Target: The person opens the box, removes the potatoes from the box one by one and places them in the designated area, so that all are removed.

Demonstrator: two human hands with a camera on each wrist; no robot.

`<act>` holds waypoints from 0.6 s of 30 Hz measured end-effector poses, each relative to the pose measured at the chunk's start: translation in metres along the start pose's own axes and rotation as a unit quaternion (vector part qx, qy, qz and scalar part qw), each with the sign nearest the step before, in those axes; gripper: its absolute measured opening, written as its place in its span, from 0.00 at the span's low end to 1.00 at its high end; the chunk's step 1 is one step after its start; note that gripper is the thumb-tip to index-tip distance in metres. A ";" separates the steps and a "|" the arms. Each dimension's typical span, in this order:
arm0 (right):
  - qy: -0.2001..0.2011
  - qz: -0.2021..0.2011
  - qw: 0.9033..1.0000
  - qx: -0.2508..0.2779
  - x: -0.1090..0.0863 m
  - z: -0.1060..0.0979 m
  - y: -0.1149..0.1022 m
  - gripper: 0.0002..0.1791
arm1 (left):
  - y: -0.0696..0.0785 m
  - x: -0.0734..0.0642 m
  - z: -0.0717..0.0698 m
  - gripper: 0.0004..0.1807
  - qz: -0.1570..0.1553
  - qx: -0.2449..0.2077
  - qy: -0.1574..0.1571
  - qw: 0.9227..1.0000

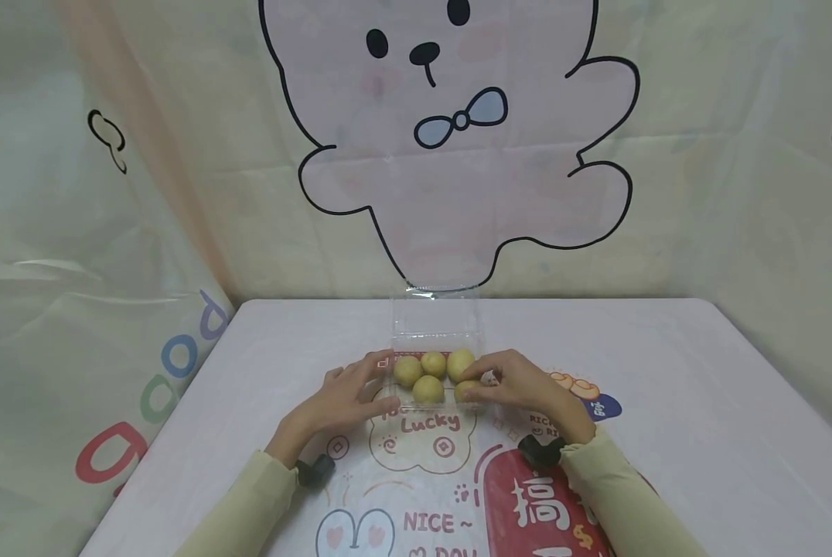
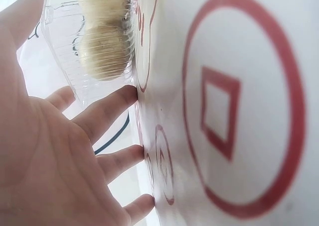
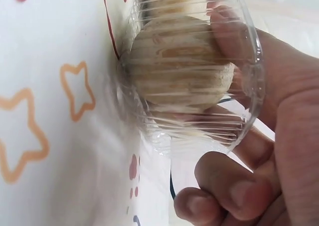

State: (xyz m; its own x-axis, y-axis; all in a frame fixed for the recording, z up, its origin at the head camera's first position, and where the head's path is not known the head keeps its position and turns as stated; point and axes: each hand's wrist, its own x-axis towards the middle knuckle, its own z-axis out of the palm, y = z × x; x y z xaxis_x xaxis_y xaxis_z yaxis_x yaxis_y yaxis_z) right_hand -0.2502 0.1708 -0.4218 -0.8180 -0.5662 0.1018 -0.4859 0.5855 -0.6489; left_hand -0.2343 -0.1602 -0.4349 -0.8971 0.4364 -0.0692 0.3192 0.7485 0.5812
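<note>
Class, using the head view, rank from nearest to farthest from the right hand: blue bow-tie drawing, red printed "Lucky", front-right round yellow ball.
1. Front-right round yellow ball, touching the right hand.
2. Red printed "Lucky", lower left.
3. Blue bow-tie drawing, high behind.

Left forearm (image 1: 238, 503) and right forearm (image 1: 632, 495) are stretched forward, angled inward, covered by pale sleeves down to the wrists. Left hand (image 1: 345, 393) is held with palm turned inward, fingers spread and slightly bent, thumb set apart. Right hand (image 1: 526, 385) is turned inward; thumb and index finger are set in a pinch, two outer fingers are curled toward the palm.
</note>
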 end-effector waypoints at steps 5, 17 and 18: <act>0.005 -0.002 1.000 0.004 -0.001 0.001 0.000 0.18 | -0.001 0.000 0.000 0.50 0.001 -0.001 -0.004 1.000; 0.025 -0.018 0.999 -0.010 -0.001 0.001 0.001 0.16 | -0.001 0.000 -0.001 0.49 0.008 -0.006 -0.002 1.000; 0.028 -0.020 0.999 -0.011 0.000 0.001 0.001 0.16 | -0.001 0.000 -0.001 0.49 0.009 -0.007 -0.002 1.000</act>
State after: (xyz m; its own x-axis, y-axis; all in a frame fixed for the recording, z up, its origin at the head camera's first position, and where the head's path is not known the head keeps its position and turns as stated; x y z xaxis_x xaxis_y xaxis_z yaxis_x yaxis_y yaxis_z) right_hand -0.2502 0.1713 -0.4234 -0.8135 -0.5565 0.1691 -0.5245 0.5763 -0.6267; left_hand -0.2347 -0.1618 -0.4350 -0.8897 0.4522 -0.0622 0.3315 0.7338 0.5930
